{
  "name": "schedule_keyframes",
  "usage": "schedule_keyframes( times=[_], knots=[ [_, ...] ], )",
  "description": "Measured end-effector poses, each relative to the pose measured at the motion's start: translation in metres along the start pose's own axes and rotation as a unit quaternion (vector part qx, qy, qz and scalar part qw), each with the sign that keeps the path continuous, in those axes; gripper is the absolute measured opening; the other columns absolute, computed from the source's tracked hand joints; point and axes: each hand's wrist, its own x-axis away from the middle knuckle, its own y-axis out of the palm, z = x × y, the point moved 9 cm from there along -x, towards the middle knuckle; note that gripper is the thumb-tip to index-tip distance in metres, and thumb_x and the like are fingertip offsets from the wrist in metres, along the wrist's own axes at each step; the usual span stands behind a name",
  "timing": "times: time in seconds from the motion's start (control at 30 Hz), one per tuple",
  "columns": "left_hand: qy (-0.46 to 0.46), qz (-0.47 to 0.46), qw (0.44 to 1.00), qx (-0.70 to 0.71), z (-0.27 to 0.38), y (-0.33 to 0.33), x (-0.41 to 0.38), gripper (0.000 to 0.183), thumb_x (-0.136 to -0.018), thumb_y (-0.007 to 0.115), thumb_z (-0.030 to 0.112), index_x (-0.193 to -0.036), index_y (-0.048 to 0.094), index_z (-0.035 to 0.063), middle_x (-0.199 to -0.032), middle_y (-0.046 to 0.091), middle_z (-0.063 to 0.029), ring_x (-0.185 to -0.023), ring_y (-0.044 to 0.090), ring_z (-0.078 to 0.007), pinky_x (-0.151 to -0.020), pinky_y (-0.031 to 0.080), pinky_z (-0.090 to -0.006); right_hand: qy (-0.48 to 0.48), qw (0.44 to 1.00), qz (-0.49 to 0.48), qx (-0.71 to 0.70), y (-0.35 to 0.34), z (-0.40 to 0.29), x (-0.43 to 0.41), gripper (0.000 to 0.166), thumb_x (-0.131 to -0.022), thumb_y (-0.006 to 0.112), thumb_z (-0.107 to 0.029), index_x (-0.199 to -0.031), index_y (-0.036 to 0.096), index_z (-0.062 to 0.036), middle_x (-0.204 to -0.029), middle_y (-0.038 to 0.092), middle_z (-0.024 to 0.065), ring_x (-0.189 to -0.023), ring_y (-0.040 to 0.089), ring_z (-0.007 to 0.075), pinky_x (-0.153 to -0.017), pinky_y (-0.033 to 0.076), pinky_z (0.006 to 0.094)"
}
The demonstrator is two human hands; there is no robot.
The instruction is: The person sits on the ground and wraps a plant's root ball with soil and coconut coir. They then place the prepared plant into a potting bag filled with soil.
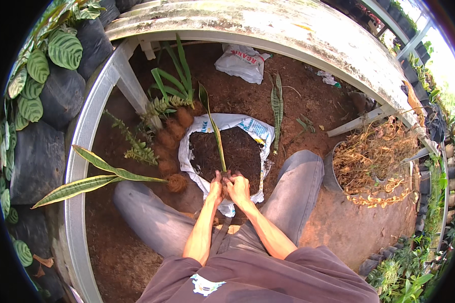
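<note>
My left hand (pixel 215 188) and my right hand (pixel 237 188) meet at the base of a yellow-edged snake plant cutting (pixel 217 136). Their fingers close around its lower end, and a brown clump shows partly between them; the rest is hidden by the hands. Under the cutting is a white plastic sack (pixel 186 151) with its mouth spread wide and rolled down. Dark, fibrous potting soil (pixel 242 151) fills it. The sack stands on the ground between my knees. Left of it, a snake plant with two leaves (pixel 110 175) lies across my knee, its base in a round brown fibre ball (pixel 176 183).
More fibre balls (pixel 167 138) line the sack's left side, beside ferns (pixel 138 146). Loose snake plant leaves (pixel 277 110) and a printed plastic bag (pixel 242 62) lie beyond. A metal-legged bench (pixel 250 19) arches overhead. At right stands a bucket (pixel 331 170) of dried plants.
</note>
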Motion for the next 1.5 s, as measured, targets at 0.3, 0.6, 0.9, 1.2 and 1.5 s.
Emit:
schedule_keyframes(
  times=[0.3,0.6,0.9,1.2,1.5],
  knots=[
    [0.051,0.027,0.995,-0.087,0.023,0.012,0.012,0.049,-0.087,0.06,0.045,-0.114,0.057,0.0039,-0.095,0.066,-0.0096,-0.082,0.065,-0.0186,-0.07,0.055,-0.0322,0.364,0.814,-0.062,-0.449,0.053,0.074,0.021,0.04,-0.094,0.054,-0.023,-0.122,0.047,0.0045,-0.105,0.062,0.0159,-0.095,0.062,0.0279,-0.084,0.048,0.0513],
    [-0.026,-0.01,0.999,-0.023,0.014,0.009,0.004,0.072,-0.085,0.043,0.068,-0.1,0.058,-0.0008,-0.091,0.066,-0.0165,-0.08,0.066,-0.0276,-0.075,0.053,-0.0376,0.429,0.737,-0.083,-0.516,0.062,0.069,0.038,0.026,-0.091,0.057,-0.017,-0.109,0.052,0.0006,-0.102,0.059,0.0175,-0.086,0.063,0.0312,-0.065,0.053,0.0516],
    [-0.03,0.099,0.993,-0.062,0.021,-0.006,0.011,0.034,-0.078,0.075,0.027,-0.088,0.057,0.0001,-0.074,0.063,-0.0105,-0.064,0.064,-0.0202,-0.057,0.055,-0.0298,0.379,0.771,-0.027,-0.512,0.072,0.066,0.04,0.028,-0.079,0.071,-0.013,-0.098,0.058,0.0023,-0.091,0.062,0.0125,-0.072,0.064,0.022,-0.057,0.053,0.0387],
    [0.006,0.041,0.996,-0.073,0.019,0.005,0.005,0.026,-0.081,0.073,0.022,-0.085,0.057,0.0022,-0.071,0.06,-0.0066,-0.065,0.063,-0.0185,-0.059,0.054,-0.0314,0.434,0.663,-0.064,-0.606,0.088,0.084,0.05,0.027,-0.088,0.057,-0.014,-0.107,0.052,0.0046,-0.102,0.061,0.0174,-0.082,0.065,0.0315,-0.064,0.054,0.0476],
    [0.054,0.006,0.999,0.005,0.01,0.007,-0.004,0.043,-0.089,0.057,0.046,-0.089,0.055,0.003,-0.075,0.059,-0.0116,-0.072,0.064,-0.0249,-0.068,0.054,-0.0355,0.383,0.736,-0.025,-0.557,0.075,0.081,0.036,0.024,-0.089,0.062,-0.023,-0.091,0.058,0.0004,-0.086,0.061,0.008,-0.073,0.063,0.0194,-0.063,0.055,0.0387]
  ],
)
